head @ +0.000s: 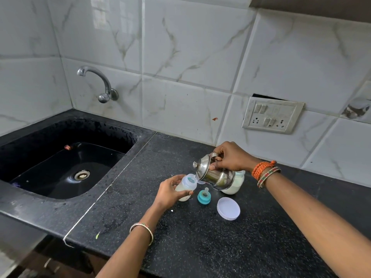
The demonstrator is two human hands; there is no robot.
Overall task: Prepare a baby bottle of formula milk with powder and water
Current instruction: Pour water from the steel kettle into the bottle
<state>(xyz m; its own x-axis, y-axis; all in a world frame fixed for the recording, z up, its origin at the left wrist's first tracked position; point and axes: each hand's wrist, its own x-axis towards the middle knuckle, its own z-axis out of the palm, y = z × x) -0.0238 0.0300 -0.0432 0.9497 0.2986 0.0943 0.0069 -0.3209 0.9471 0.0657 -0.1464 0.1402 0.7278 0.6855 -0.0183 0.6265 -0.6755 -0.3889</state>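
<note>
While we looked down past our forearms, the nearest loose thing on the black counter [200, 247] was the white jar lid [228, 211], lying flat and apart from the rest. Just beyond it stood the teal teat ring [204, 197], nipple up, not yet on the bottle.

Our left hand [170, 192] held the baby bottle [185, 187], fingers and thumb curled round its body, tilting its open mouth toward the right. The bottle already showed a pale, milky fill in its lower part. Our right hand [228, 157] gripped the steel kettle [212, 173] by its handle, fingers wrapped tight, with the pot tipped so its spout met the bottle's rim. We could not make out the stream itself, as the spout hid it.

Behind the kettle sat the powder jar [235, 183], open and partly hidden, touching or nearly touching the pot; we could not tell which.

We judged the step to be pouring water, and doing it well meant keeping the spout over the centre of the narrow mouth, tipping slowly, and bringing the bottle more upright as the level rose, so nothing ran down onto our fingers. The kettle's lid looked free to slip at a steeper tilt, so a thumb on it seemed wise.

Farther off lay the black sink [30, 149], the tap [96, 77] on the tiled wall, and the switch plate [272, 117] to the right.
</note>
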